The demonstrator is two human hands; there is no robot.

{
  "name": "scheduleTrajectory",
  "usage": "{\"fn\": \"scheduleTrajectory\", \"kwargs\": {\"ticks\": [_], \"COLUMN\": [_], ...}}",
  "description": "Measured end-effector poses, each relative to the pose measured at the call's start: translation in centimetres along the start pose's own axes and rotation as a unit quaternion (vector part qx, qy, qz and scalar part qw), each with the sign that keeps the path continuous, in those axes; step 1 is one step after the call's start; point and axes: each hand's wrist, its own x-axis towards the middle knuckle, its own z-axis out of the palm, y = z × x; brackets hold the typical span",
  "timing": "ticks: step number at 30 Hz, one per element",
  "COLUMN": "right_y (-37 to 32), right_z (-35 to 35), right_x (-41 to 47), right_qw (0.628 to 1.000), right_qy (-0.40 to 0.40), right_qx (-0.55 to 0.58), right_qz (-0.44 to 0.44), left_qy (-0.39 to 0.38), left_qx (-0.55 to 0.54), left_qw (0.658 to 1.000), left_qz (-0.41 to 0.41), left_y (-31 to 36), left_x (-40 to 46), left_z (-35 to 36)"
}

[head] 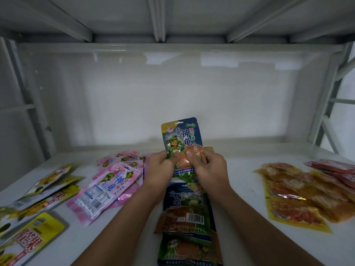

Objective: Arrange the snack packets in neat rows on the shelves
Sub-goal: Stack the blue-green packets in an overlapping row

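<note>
Both hands pinch 1 blue packet (181,140) upright over the shelf (240,169), the left hand (160,167) and right hand (208,167) with thumbs on its lower half, above a blue row (185,212). It looks light, crinkly and slick, best held by its flat edges; its bottom is hidden by the fingers, and the yellow packets (28,233) at left are cut off

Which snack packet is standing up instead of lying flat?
The blue-green turtle packet, held upright by both hands, left hand and right hand. The pink packets, yellow packets and orange packets lie flat on the shelf.
</note>
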Motion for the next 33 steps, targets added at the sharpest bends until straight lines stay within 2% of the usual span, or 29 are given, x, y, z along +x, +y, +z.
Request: {"fn": "scheduleTrajectory", "kwargs": {"ticks": [6, 10, 15, 22, 27, 30, 33], "right_y": [-0.2, -0.2, -1.1, -0.3, -0.6, -0.5, -0.5], "right_z": [0.3, 0.1, -0.2, -0.5, -0.6, -0.7, -0.7], "right_x": [0.2, 0.1, 0.2, 0.9, 1.1, 1.4, 1.2], "right_qw": [0.999, 0.999, 0.997, 0.997, 0.997, 0.993, 0.992], "right_qy": [0.03, 0.032, 0.03, 0.067, 0.047, 0.025, -0.002], "right_qx": [-0.009, 0.015, 0.068, 0.022, 0.053, 0.101, 0.105], "right_qz": [0.015, -0.011, -0.016, 0.002, 0.001, 0.053, 0.067], "left_qy": [-0.031, -0.017, -0.008, 0.003, -0.009, -0.016, -0.005], "left_qx": [-0.015, 0.002, 0.013, -0.004, -0.009, -0.002, 0.012], "left_qw": [0.999, 1.0, 0.999, 1.0, 1.0, 1.0, 0.999], "left_qz": [-0.021, 0.019, 0.03, 0.022, 0.025, 0.024, 0.036], "left_y": [0.0, -0.3, -0.3, -0.7, -0.4, -0.3, -0.6], "left_x": [-0.2, -0.4, -0.1, -0.2, -0.3, -0.4, -0.5], "left_z": [0.4, 0.6, 0.4, 0.9, 0.6, 0.7, 0.8]}}
